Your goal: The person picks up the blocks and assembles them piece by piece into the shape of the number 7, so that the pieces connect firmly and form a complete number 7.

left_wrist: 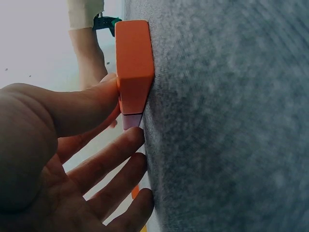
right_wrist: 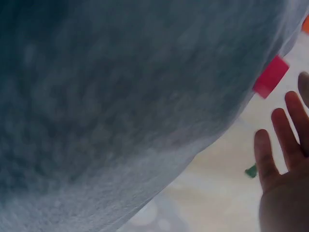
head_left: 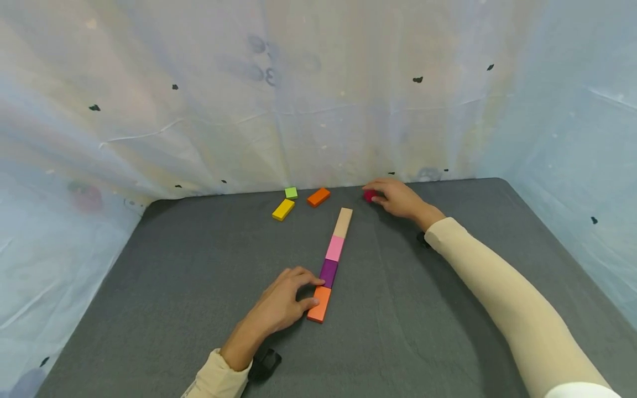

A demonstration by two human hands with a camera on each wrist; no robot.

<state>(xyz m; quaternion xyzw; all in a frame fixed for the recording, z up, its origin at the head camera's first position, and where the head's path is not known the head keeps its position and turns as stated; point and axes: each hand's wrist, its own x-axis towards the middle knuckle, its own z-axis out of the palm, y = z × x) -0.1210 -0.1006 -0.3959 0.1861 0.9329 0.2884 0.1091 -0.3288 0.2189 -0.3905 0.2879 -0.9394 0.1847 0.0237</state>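
Observation:
My left hand [head_left: 281,301] rests on the near end of a straight row of flat blocks. Its thumb lies on the orange block [head_left: 319,307], while the index fingertip is at the purple block [head_left: 329,272]. In the left wrist view the other fingers are spread beside the orange block [left_wrist: 134,53]. Beyond the purple one, the row continues with a pink block [head_left: 335,248] and a beige block [head_left: 343,223]. At the far edge, my right hand [head_left: 398,198] reaches around a red block [head_left: 370,195]. The right wrist view has its extended fingers beside the red block [right_wrist: 272,77].
Left of the row's far end lie a loose orange block [head_left: 318,197], a yellow block [head_left: 283,210] and a small green block [head_left: 291,193]. The table [head_left: 199,287] has a grey cloth surface. A pale patterned curtain [head_left: 318,99] hangs behind its far edge and around both sides.

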